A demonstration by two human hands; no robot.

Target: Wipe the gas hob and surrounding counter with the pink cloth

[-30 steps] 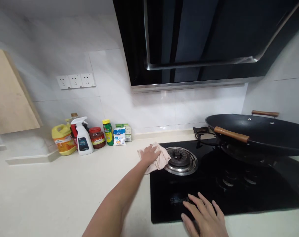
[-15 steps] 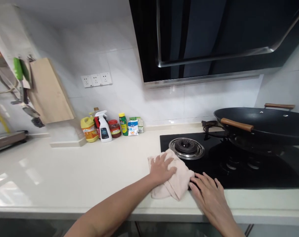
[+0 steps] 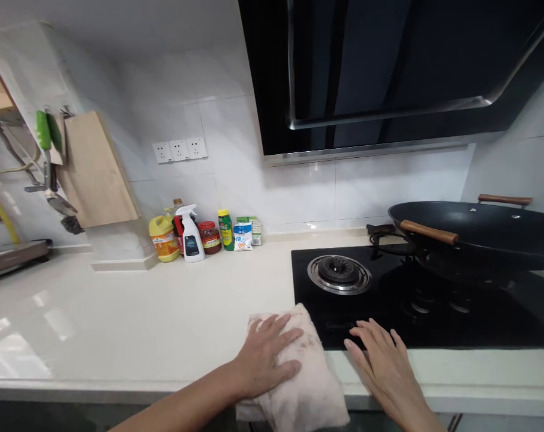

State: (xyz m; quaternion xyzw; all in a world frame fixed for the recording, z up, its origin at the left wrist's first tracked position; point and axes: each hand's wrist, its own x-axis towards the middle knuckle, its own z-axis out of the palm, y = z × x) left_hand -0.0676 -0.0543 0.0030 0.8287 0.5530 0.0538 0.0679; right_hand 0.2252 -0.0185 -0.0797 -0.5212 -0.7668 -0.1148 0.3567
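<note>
A pale pink cloth (image 3: 310,378) with brownish smudges lies at the front of the white counter (image 3: 164,318), its near part reaching over the front edge. My left hand (image 3: 267,360) presses flat on it, fingers spread and thumb out to the side. Just right of the cloth, my right hand (image 3: 382,363) is open, fingers stretched out over the front edge of the black gas stove (image 3: 375,312). Nothing is in it; whether its fingertips touch the glass I cannot tell. Beyond both hands is the stove's left burner (image 3: 339,274).
A large black wok (image 3: 478,231) with wooden handles sits on the right burner. Along the back wall stand a white spray bottle (image 3: 191,237), a yellow jug (image 3: 162,240), a red-lidded jar (image 3: 209,238) and packets. A dark range hood (image 3: 379,72) hangs above.
My left hand has slid the cloth left and toward me, off the stove corner and onto the counter's front edge. My right hand has stayed nearly in place, now apart from the cloth.
</note>
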